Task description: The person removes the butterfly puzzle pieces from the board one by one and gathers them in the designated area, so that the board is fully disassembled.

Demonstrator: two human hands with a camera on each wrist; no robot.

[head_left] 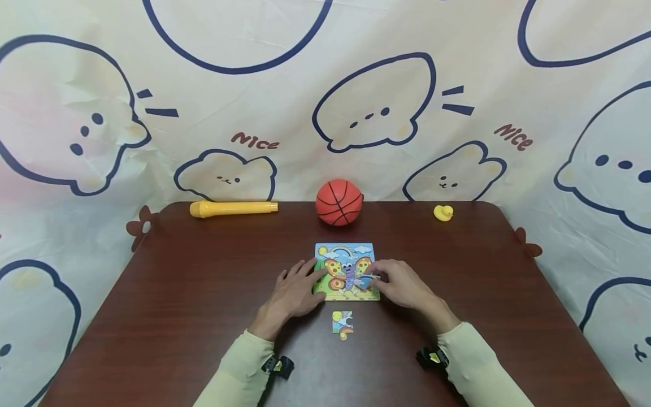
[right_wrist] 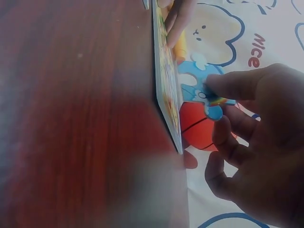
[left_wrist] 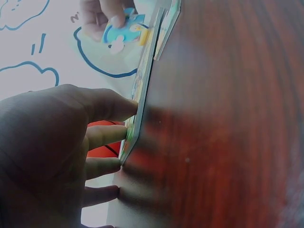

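Observation:
A colourful puzzle board with a purple butterfly picture lies flat on the table. My left hand rests along its left side, fingers spread, with fingertips on the board's edge. Over the board's right side, my right hand pinches a blue puzzle piece between thumb and fingers. In the right wrist view the piece stands tilted close over the board, with a rounded knob near the fingertips. A loose puzzle piece, with a yellow and rainbow pattern, lies on the table just in front of the board.
Along the table's back edge are a yellow microphone-shaped toy at left, a small red basketball behind the board and a yellow rubber duck at right. A curtain printed with cartoon animals hangs behind.

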